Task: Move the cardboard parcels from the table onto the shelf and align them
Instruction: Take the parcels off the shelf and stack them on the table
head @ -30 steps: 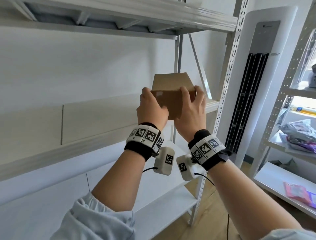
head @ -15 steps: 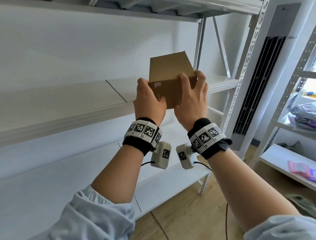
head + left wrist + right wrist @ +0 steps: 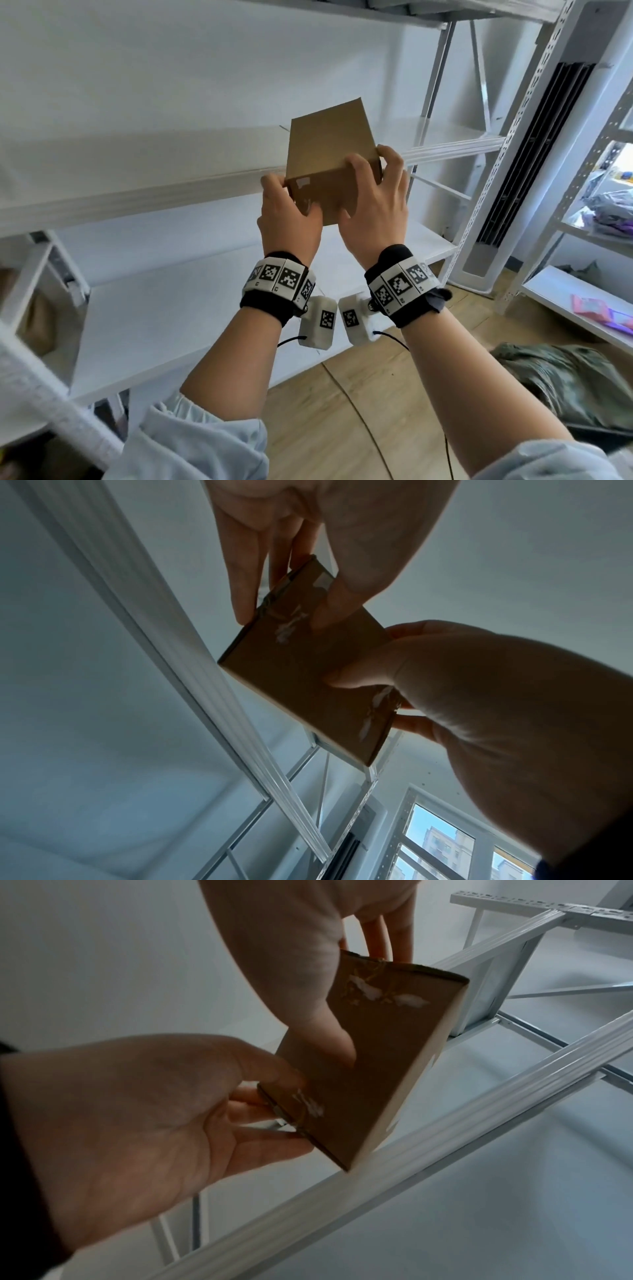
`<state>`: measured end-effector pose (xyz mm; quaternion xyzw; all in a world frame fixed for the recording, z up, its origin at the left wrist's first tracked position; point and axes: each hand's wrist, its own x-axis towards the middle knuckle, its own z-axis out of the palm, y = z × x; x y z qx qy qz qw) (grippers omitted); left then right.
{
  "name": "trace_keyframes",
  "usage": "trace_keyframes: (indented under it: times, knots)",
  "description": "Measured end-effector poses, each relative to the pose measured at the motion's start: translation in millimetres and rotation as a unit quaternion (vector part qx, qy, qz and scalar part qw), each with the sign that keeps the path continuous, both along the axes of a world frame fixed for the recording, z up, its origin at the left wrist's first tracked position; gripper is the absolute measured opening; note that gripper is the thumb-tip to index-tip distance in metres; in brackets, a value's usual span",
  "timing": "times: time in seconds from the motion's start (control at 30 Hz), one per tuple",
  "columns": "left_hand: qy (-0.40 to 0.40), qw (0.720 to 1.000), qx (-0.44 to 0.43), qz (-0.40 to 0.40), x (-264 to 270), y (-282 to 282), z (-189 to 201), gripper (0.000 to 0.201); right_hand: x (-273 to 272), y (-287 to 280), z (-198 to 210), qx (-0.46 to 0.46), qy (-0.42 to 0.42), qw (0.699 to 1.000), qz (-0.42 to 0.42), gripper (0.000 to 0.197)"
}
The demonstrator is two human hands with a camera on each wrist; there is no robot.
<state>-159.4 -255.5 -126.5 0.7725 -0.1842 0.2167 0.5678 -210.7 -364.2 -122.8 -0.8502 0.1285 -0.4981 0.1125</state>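
A small brown cardboard parcel is held up in both hands at the front edge of the white middle shelf, tilted with its far end over the board. My left hand grips its left near corner, thumb on the near face and fingers along the side. My right hand grips the right near corner the same way. The left wrist view has the parcel pinched by the left hand. From the right wrist, the parcel hangs just above the shelf rail; contact cannot be told.
A white tower fan stands right of the shelf post. A second rack at far right holds bags and pink packets. A lower shelf board lies beneath. Green cloth lies on the wooden floor.
Both hands have carried the parcel leftward along the shelf front, away from the right post, and closer to the board. The grip of both hands is unchanged.
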Motion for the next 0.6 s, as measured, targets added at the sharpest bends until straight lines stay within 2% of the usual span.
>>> trace_keyframes:
  times: [0.23, 0.6]
  knots:
    - [0.023, 0.999, 0.004, 0.043, -59, 77, -29, 0.034, -49, 63, -23, 0.02, 0.029, 0.998, 0.059, 0.066]
    - [0.101, 0.981, 0.053, 0.156, -169, 222, -86, 0.035, -133, 200, -92, 0.073, 0.118, 0.977, 0.164, 0.067]
